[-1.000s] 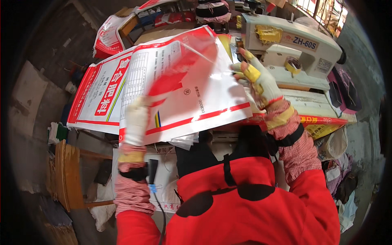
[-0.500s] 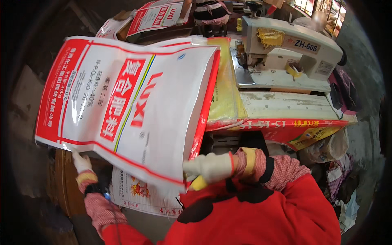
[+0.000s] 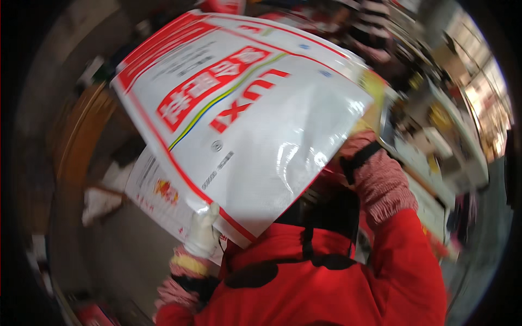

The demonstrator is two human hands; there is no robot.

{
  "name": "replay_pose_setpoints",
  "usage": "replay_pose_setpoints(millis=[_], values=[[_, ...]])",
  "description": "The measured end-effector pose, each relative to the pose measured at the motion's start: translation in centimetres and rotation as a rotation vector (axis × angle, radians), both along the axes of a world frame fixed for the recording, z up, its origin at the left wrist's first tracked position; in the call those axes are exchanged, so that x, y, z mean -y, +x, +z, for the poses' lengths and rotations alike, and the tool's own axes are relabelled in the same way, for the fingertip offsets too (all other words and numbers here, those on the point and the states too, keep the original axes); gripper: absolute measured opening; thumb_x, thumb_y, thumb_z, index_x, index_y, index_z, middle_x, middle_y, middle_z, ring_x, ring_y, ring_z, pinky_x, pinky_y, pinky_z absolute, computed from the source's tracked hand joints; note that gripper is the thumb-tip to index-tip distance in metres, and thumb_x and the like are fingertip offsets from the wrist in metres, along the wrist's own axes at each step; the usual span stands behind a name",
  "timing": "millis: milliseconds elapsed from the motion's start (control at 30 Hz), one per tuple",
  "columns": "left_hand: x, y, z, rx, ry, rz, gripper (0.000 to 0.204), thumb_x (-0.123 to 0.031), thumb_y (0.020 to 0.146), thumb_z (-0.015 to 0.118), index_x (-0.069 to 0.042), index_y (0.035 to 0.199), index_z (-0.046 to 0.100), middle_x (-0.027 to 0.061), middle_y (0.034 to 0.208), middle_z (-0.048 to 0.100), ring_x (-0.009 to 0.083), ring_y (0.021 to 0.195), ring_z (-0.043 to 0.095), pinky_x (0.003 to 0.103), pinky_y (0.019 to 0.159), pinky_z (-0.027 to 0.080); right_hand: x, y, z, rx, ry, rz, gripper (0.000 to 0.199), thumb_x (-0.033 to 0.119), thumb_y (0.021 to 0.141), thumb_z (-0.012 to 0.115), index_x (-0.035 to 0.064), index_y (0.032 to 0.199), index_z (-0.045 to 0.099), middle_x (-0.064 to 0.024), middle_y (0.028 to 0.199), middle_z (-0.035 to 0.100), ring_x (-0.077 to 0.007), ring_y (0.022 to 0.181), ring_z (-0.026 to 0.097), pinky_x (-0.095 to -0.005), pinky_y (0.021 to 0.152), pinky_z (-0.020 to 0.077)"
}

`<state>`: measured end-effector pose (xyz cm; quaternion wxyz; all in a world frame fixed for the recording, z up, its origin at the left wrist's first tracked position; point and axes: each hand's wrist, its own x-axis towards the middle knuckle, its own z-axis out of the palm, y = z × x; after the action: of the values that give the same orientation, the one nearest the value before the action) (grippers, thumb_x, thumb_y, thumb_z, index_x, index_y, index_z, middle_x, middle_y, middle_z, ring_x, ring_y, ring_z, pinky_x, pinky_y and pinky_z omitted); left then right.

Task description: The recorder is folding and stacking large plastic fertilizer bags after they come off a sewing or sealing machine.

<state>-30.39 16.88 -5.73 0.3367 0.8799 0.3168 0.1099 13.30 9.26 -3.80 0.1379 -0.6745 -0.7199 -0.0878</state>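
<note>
A large white woven sack (image 3: 266, 157) with red bands and red print lies across the middle, tilted, its glossy surface bulging slightly. My left hand (image 3: 201, 232), in a white glove, pinches the sack's near edge with the thumb on top. At the sack's right edge, my right hand (image 3: 361, 129) is mostly hidden and blurred; its fingers do not show. Beneath the sack, another white printed sack (image 3: 155, 187) hangs partly covered, near my left hand.
A pale sewing machine (image 3: 472, 146) stands at the right on a worn bench, blurred. Yellow sheeting (image 3: 375, 87) lies between it and the sack. At the far left is a curved-looking wooden edge (image 3: 81, 130). Someone in striped clothing (image 3: 375, 24) stands at the back.
The view has swung right and the sewing machine now sits nearer the right rim. My left hand has shifted along the sack to its near corner. My right hand has moved up its right side.
</note>
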Motion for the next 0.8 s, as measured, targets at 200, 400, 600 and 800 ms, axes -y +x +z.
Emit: replay_pose_setpoints(millis=[200, 400, 600, 800], values=[[-0.2, -4.9, -2.2, 0.81, -1.076, 0.749, 0.037, -0.027, 0.095, 0.041, 0.005, 0.104, 0.056, 0.0112, 0.098, 0.062, 0.0139, 0.096, 0.054, 0.026, 0.082, 0.043, 2.2, -3.7, 4.3, -0.043, -0.157, 0.185, 0.024, 0.018, 0.073, 0.058, 0.0077, 0.094, 0.065, -0.0144, 0.095, 0.063, -0.0317, 0.092, 0.058, -0.039, 0.08, 0.0454], [-6.3, -5.1, -7.2, 0.645, -0.798, 0.558, 0.047, -0.037, 0.092, 0.044, 0.003, 0.115, 0.051, 0.0104, 0.109, 0.058, 0.0148, 0.1, 0.052, 0.026, 0.087, 0.04, 7.1, -0.6, 5.3, -0.941, 0.061, 0.142, 0.041, 0.026, 0.086, 0.052, 0.0036, 0.121, 0.046, -0.0146, 0.111, 0.054, -0.0255, 0.101, 0.052, -0.033, 0.09, 0.0397], [-7.8, -5.0, -15.4, 0.608, -0.512, 0.911, 0.039, -0.032, 0.085, 0.055, 0.004, 0.099, 0.059, 0.0094, 0.087, 0.063, 0.0159, 0.081, 0.057, 0.03, 0.074, 0.044, 3.9, -0.5, 2.0, -1.207, -0.053, -0.257, 0.037, 0.004, 0.086, 0.051, 0.0032, 0.123, 0.05, -0.0073, 0.118, 0.053, -0.0133, 0.098, 0.05, -0.0237, 0.083, 0.0424], [-1.1, -15.8, -24.2, 0.23, -0.207, 1.279, 0.03, -0.031, 0.078, 0.055, -0.002, 0.084, 0.064, 0.0203, 0.075, 0.061, 0.0336, 0.072, 0.06, 0.04, 0.066, 0.045, 2.4, -13.6, -0.7, -1.162, -0.14, -0.119, 0.034, -0.003, 0.082, 0.05, 0.0016, 0.114, 0.057, -0.0114, 0.105, 0.061, -0.0123, 0.088, 0.056, -0.0264, 0.079, 0.0454]])
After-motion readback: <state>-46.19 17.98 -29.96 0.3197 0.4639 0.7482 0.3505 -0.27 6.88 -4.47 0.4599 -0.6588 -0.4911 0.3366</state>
